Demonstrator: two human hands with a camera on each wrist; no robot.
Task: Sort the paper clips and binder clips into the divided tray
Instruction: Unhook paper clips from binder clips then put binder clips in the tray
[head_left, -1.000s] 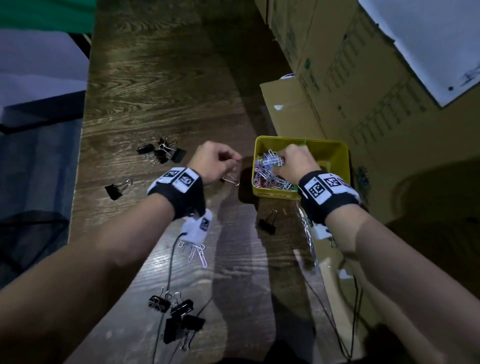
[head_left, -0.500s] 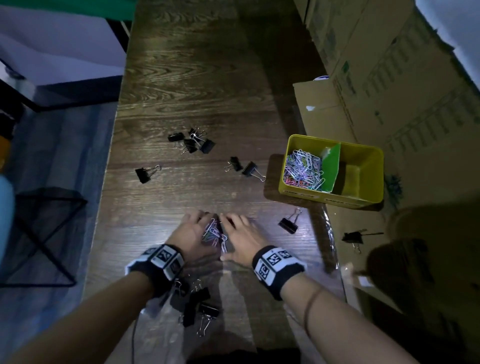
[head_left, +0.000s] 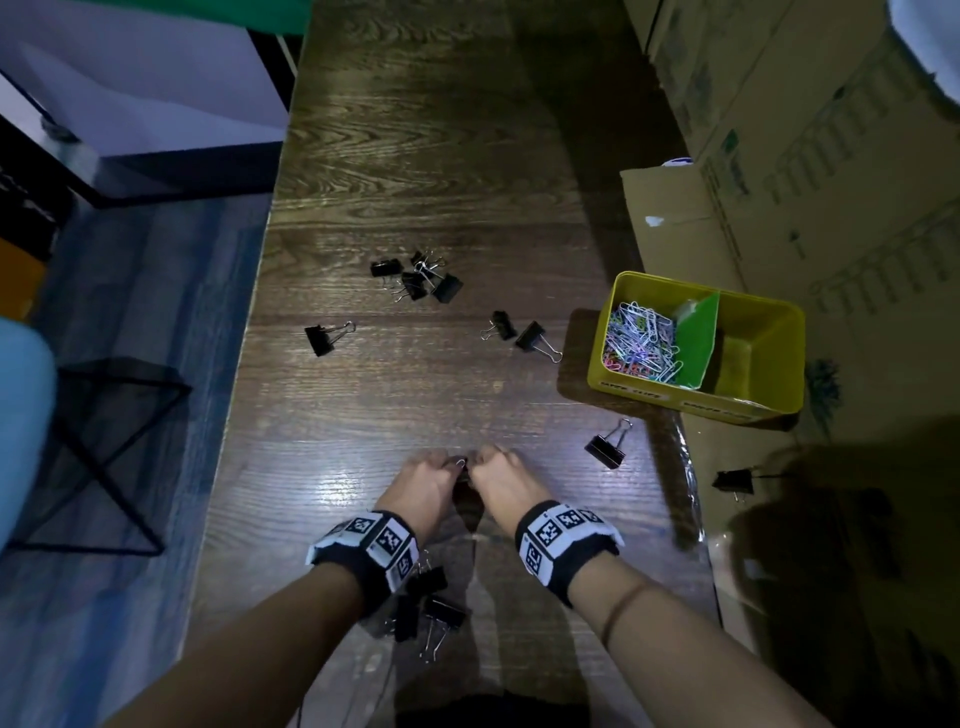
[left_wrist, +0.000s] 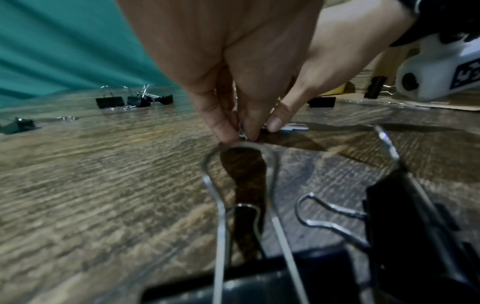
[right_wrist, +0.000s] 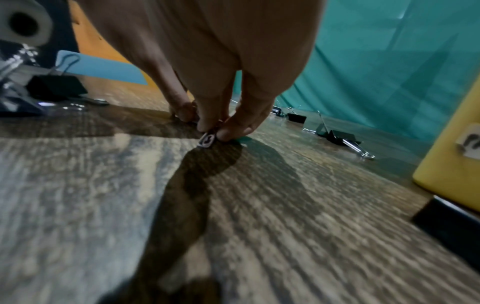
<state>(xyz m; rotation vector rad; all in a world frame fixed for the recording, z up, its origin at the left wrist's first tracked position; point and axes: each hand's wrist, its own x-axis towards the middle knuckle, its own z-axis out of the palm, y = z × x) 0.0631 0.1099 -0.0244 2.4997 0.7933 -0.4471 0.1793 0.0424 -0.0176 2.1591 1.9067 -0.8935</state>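
Both hands meet low on the wooden table, fingers curled down. My left hand pinches a paper clip against the wood. My right hand pinches small paper clips beside it; the two hands' fingertips nearly touch. The yellow tray stands far right, split by a green divider. Its left compartment holds a heap of coloured paper clips; the right one looks bare. Black binder clips lie scattered: a cluster, a single one, a pair, one near the tray.
More binder clips lie under my left wrist, and one sits on the flat cardboard to the right. Cardboard boxes wall the right side. The table's left edge drops to the floor, where a black wire frame stands.
A second ago both hands were up at the tray. They came back to the near table, lay flat over loose paper clips, and have now curled their fingers onto them.
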